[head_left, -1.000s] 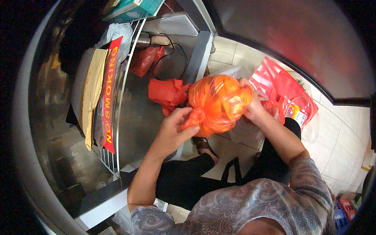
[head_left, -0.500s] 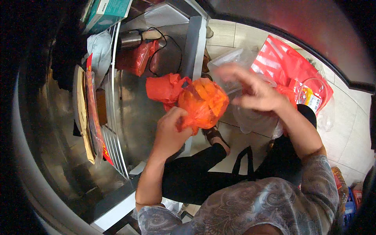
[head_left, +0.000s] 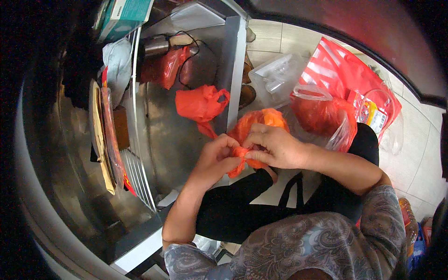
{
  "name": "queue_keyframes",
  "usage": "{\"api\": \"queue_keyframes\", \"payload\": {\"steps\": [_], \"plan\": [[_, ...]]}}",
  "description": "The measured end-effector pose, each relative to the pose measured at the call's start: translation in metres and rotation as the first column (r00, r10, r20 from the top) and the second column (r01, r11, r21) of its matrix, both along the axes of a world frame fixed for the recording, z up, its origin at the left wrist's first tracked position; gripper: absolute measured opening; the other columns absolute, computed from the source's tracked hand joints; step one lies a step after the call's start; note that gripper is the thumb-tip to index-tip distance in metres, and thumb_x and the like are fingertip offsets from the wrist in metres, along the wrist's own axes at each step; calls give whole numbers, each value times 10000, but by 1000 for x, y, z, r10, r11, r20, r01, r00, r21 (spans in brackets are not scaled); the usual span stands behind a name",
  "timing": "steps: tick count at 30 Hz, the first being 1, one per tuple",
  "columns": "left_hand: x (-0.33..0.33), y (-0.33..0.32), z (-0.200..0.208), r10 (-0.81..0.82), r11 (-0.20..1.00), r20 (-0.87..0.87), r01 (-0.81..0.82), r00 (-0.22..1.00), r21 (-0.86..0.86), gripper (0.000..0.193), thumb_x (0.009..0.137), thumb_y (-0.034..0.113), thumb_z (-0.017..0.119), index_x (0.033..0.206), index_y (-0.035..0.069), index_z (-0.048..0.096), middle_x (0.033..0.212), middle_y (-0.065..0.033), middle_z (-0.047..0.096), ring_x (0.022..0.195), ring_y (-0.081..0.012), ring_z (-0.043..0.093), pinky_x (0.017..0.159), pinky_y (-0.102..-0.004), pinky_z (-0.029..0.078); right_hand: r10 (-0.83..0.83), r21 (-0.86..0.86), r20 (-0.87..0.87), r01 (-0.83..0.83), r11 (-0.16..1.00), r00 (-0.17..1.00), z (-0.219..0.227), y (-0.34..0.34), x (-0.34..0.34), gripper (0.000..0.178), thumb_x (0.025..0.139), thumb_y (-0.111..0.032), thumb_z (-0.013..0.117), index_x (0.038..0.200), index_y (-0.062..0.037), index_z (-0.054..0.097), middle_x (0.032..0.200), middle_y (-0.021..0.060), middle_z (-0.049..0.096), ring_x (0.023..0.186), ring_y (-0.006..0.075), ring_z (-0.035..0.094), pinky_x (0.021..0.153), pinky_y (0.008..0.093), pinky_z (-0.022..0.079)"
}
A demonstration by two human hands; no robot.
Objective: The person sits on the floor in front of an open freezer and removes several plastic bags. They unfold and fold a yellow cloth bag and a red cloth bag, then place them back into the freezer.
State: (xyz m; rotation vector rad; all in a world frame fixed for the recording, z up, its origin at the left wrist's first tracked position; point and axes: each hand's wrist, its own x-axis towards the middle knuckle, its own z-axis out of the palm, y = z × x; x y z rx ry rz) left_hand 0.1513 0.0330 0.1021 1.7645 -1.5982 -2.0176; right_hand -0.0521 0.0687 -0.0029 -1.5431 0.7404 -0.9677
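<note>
An orange-red plastic bag point(head_left: 268, 120) bulges in front of me, its contents showing only as orange shapes through the film. Its gathered neck is pinched between the fingers of my left hand point(head_left: 215, 161) and my right hand point(head_left: 275, 147). Both hands are closed on the bag, thumbs almost meeting. Just beyond my left hand, a second red plastic bag point(head_left: 198, 103) with loop handles rests on the metal shelf surface point(head_left: 161, 140); a strip of red film trails from it toward the hands.
A white wire rack point(head_left: 140, 179) stands at the left, near a teal box point(head_left: 125, 19). Deeper on the shelf lie a black cord point(head_left: 198, 43) and a red packet point(head_left: 168, 67). On the tiled floor at right are a large red-and-white bag point(head_left: 345, 70), another red bag point(head_left: 326, 114) and clear plastic point(head_left: 280, 81).
My right hand has come in from the right and taken hold of the bag's neck beside my left hand. The bag has shifted lower and slightly right; the left hand moved right.
</note>
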Motion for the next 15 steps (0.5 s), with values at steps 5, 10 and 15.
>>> {"api": "queue_keyframes", "payload": {"steps": [5, 10, 15], "plan": [[-3, 3, 8, 11, 998, -204, 1, 979, 60, 430, 776, 53, 612, 1195, -13, 540, 1142, -76, 579, 1091, -194, 596, 933, -329, 479, -102, -59, -5, 102, 993, 995, 1, 7, 2, 279, 841, -254, 648, 943, -6, 568, 944, 191, 560, 880, 387, 584, 718, 462, 481], [-3, 1, 12, 139, 973, -468, -33, 873, 228, 559, 764, -33, 596, 1312, -46, 485, 1245, -74, 493, 1151, -219, 558, 994, -340, 440, -22, 94, 173, 6, 996, 985, 3, 3, -1, 254, 842, -218, 642, 939, -12, 529, 892, 144, 529, 826, 287, 558, 700, 388, 457], [-1, -2, 21, 84, 984, -257, -39, 963, 173, 594, 766, 20, 687, 1326, -28, 494, 1224, -97, 570, 1071, -217, 624, 908, -327, 513, 46, 294, 384, -170, 941, 922, -2, 0, 1, 185, 878, -146, 632, 958, -35, 507, 871, 32, 474, 789, 132, 465, 692, 314, 422]]}}
